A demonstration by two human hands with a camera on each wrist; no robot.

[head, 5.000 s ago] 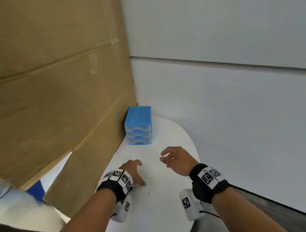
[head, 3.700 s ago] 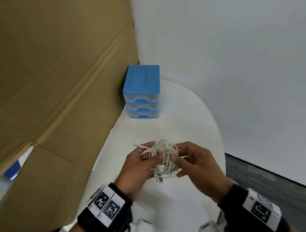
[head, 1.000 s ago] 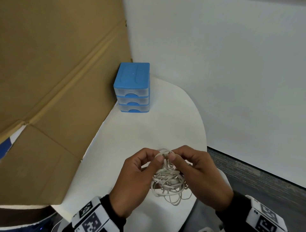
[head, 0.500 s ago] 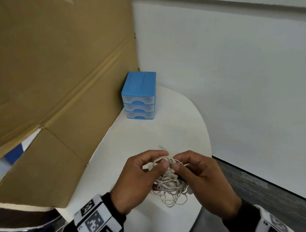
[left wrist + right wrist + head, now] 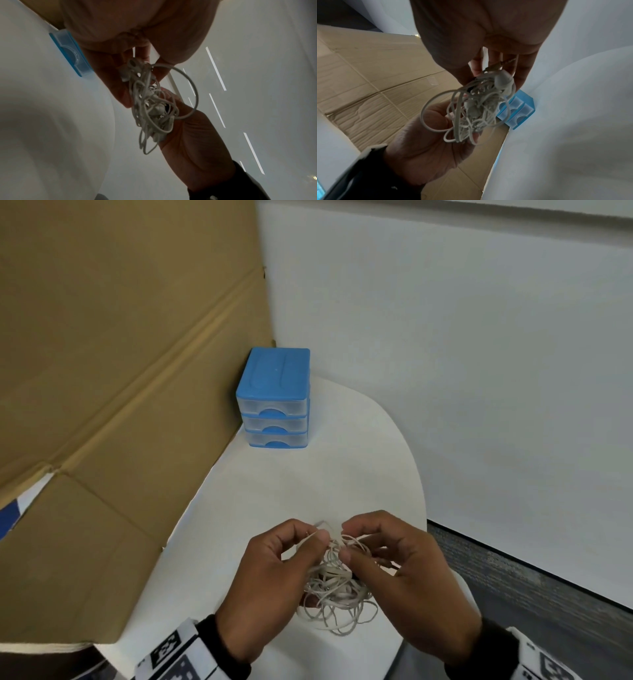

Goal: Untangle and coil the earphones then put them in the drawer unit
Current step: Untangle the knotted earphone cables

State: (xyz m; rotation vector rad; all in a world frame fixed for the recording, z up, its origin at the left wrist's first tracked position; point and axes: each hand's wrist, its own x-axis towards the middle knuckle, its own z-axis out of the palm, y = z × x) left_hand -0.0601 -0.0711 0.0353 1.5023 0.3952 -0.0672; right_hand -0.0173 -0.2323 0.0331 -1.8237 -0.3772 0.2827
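White earphones (image 5: 334, 587) hang in a tangled bundle between both hands, lifted just above the near edge of the bench (image 5: 308, 484). The left hand (image 5: 270, 580) has its grip closed on the wire: thumb and forefinger pinch a strand at the top of the bundle, and the other fingers curl under the loops. The right hand (image 5: 411, 583) also has its grip closed on the wire, pinching a strand right beside the left hand's pinch, with the lower fingers cupped against the tangle. Loose loops dangle below the hands. From the left wrist view the earbuds and a small inline piece sit buried in the knot (image 5: 154, 106), and one wide loop bows out to the side. From the right wrist view the metal plug lies against the right hand's fingers (image 5: 505, 63). A blue drawer unit (image 5: 275, 398) stands at the far end of the bench, well apart from the hands, its three clear drawers closed, touching a cardboard sheet (image 5: 120, 354) on its left.
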